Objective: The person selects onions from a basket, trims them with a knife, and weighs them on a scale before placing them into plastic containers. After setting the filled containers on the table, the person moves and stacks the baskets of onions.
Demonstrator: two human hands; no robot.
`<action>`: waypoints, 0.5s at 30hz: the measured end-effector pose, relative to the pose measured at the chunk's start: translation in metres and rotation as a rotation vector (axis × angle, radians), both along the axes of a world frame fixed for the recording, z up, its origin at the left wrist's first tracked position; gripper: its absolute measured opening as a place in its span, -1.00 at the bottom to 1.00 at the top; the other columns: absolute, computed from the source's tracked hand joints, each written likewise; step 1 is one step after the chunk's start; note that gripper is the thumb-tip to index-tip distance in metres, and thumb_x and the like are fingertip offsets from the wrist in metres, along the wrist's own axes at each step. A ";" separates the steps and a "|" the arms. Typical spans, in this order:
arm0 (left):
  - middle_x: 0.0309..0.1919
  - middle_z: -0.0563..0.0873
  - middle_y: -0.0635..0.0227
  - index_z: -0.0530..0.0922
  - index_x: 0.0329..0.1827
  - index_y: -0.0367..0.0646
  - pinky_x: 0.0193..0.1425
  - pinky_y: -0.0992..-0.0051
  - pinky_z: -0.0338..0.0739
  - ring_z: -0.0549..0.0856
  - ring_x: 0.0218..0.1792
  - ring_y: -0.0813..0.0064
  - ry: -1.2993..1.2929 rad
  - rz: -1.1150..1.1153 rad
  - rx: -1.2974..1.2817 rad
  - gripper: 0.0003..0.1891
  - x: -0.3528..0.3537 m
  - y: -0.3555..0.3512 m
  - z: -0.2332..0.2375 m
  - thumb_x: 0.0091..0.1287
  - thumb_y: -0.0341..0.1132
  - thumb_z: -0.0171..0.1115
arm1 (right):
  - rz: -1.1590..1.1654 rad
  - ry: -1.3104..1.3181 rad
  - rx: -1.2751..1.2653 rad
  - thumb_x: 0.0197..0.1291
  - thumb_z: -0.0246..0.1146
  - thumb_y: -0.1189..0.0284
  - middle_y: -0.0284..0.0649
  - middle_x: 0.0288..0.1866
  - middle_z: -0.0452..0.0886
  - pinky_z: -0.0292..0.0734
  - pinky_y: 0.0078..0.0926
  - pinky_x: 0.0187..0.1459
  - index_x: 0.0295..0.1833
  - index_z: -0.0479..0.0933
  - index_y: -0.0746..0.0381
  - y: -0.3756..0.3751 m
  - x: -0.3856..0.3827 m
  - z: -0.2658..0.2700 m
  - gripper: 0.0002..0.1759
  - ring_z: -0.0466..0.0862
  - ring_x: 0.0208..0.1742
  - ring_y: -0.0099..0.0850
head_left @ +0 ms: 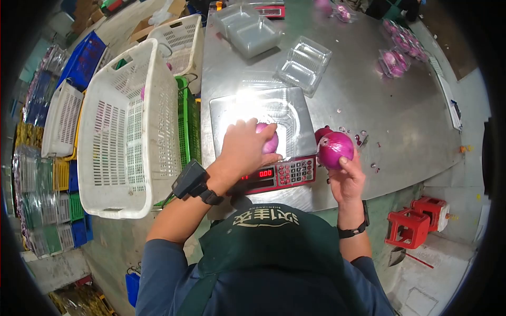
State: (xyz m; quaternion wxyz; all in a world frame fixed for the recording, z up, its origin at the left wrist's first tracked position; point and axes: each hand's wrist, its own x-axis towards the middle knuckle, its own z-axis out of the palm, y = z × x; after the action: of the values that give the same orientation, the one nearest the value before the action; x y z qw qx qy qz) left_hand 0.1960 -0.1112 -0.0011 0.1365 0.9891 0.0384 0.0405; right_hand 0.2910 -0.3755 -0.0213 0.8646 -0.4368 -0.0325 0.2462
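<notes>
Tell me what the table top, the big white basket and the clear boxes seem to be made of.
Table top: looks like bare steel, brushed grey, with a soft glare and faint reflections. Big white basket: apparently moulded plastic, matt, with slotted walls and a thick rolled rim. Clear boxes: thin see-through plastic, glossy, the table showing through their ribbed sides.

The steel table (400, 121) carries a scale (295, 171) at its near edge, with purple peel scraps (361, 138) just beside it. An open clear box (304, 64) and stacked boxes (247, 29) lie farther back, packed onions (392, 62) far right.
</notes>
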 end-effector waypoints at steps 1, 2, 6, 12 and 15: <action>0.08 0.68 -0.01 0.59 0.34 0.09 0.17 0.07 0.53 0.65 0.04 -0.02 -0.007 -0.009 0.004 -0.24 0.002 0.000 0.002 0.09 0.20 0.55 | -0.009 -0.007 0.004 0.13 0.34 0.50 -0.06 0.34 0.54 0.42 -0.14 0.48 0.57 0.24 0.27 0.002 -0.001 0.001 -0.15 0.57 0.36 -0.17; 0.04 0.70 0.00 0.60 0.26 0.06 0.16 0.06 0.53 0.67 0.01 -0.02 0.071 0.029 -0.012 -0.28 0.005 -0.001 0.008 0.08 0.20 0.55 | 0.007 -0.020 -0.006 0.13 0.36 0.53 -0.06 0.35 0.53 0.42 -0.15 0.48 0.58 0.24 0.25 0.008 -0.004 0.003 -0.14 0.57 0.37 -0.17; -0.20 0.75 0.00 0.58 0.08 -0.08 0.03 0.04 0.57 0.73 -0.16 -0.05 0.074 0.046 -0.070 -0.37 0.013 0.006 0.004 0.03 0.08 0.58 | 0.063 -0.031 -0.039 0.08 0.41 0.63 -0.08 0.36 0.51 0.41 -0.17 0.47 0.61 0.16 0.21 0.029 -0.006 0.006 -0.04 0.56 0.36 -0.20; -0.15 0.73 -0.03 0.57 0.09 -0.17 -0.01 0.06 0.60 0.73 -0.14 -0.09 -0.155 -0.005 -0.244 -0.37 0.011 0.012 -0.019 -0.06 -0.14 0.57 | 0.099 -0.289 -0.225 0.02 0.55 0.53 -0.11 0.31 0.50 0.59 -0.37 0.28 0.56 0.18 0.27 0.074 -0.003 -0.002 0.00 0.63 0.26 -0.33; 0.00 0.68 0.01 0.57 0.18 -0.14 0.18 0.04 0.53 0.66 0.03 -0.09 -0.349 -0.078 -0.306 -0.30 -0.001 0.015 -0.022 -0.11 -0.19 0.58 | 0.084 -0.400 -0.354 0.01 0.55 0.51 -0.10 0.30 0.51 0.57 -0.38 0.28 0.55 0.19 0.29 0.085 -0.004 -0.007 0.00 0.64 0.24 -0.33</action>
State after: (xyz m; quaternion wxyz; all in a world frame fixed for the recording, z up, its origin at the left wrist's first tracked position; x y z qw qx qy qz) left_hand 0.1955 -0.0958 -0.0229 0.2909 0.9356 -0.0184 0.1992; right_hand 0.2873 -0.2909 -0.0280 0.7402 -0.6193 -0.1776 0.1926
